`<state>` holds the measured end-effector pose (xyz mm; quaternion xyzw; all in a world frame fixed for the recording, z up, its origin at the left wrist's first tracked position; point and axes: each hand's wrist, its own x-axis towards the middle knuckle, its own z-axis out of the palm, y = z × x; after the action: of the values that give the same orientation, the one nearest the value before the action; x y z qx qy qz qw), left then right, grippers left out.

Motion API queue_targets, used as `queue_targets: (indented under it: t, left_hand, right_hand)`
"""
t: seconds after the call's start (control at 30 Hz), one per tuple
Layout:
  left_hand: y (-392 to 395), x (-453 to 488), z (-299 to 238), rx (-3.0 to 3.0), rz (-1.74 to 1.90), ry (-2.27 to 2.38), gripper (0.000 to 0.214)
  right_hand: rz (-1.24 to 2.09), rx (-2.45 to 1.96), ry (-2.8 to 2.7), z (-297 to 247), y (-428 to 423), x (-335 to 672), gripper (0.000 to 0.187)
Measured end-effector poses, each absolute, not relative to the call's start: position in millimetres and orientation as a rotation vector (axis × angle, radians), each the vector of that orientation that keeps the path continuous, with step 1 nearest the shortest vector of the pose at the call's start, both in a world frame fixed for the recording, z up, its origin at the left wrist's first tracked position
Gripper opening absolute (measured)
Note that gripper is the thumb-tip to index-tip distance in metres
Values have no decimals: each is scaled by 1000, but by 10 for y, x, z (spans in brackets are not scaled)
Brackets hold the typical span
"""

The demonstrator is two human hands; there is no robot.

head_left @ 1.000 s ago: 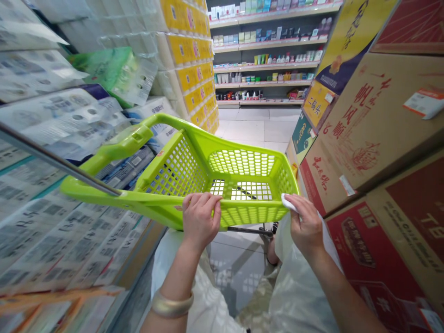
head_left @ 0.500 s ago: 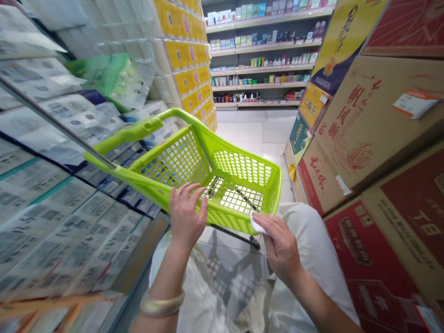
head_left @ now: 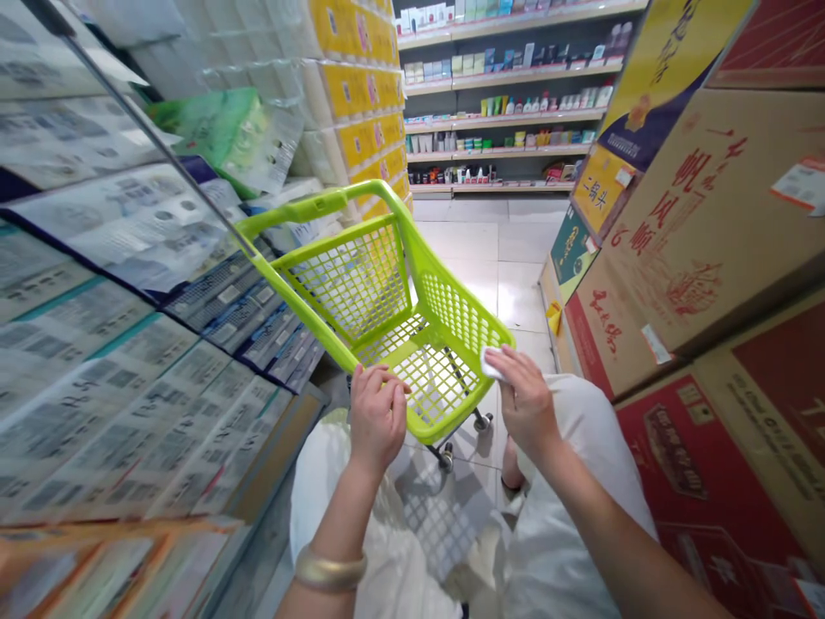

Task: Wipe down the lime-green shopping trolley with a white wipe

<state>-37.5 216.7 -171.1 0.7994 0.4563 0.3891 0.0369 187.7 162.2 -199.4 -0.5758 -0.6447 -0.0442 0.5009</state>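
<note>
Pinching a tissue (head_left: 491,364) against the green cart's (head_left: 444,309) rim, the right hand (head_left: 525,400) guides it; the left hand's (head_left: 377,419) fingers curl loosely, not gripping

- a wide, smooth, gold-coloured bangle (head_left: 330,569) around the left arm (head_left: 332,524)
- loose, pale cream clothing (head_left: 567,533) with soft, slightly shiny folds, falling in wide panels over the lap and legs
- bare forearms, with no sleeve showing on either
- a bare foot (head_left: 510,464) with a thin dark strap (head_left: 510,488) across it
</note>
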Motion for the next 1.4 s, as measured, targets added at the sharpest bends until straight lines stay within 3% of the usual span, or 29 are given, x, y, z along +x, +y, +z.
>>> queue_targets:
  t: [0.2, 0.47, 0.7, 0.97, 1.2, 1.4]
  left_hand:
    - [2195, -417, -1689, 2469, 1179, 1348, 36]
    - [2135, -407, -1692, 2429, 1201, 1320, 32]
    - [2088, -404, -1704, 2408, 1189, 1317, 32]
    - [2065, -406, -1703, 2368, 1194, 1330, 33]
    - [2073, -412, -1699, 2357, 1200, 1336, 33]
    - [2070, -441, -1693, 2345, 1207, 1316, 32]
  right_hand:
    - [111, -1099, -1942, -1919, 1336, 1296, 38]
    - [-96, -1420, -1491, -1989, 1604, 1901, 38]
    - [111, -1099, -1942, -1921, 1310, 1354, 38]
    - [-120, -1409, -1494, -1999, 1658, 1939, 37]
    - [132, -1081, -1940, -1919, 1260, 1337, 38]
    - [-93, -1357, -1601, -1986, 1554, 1925, 36]
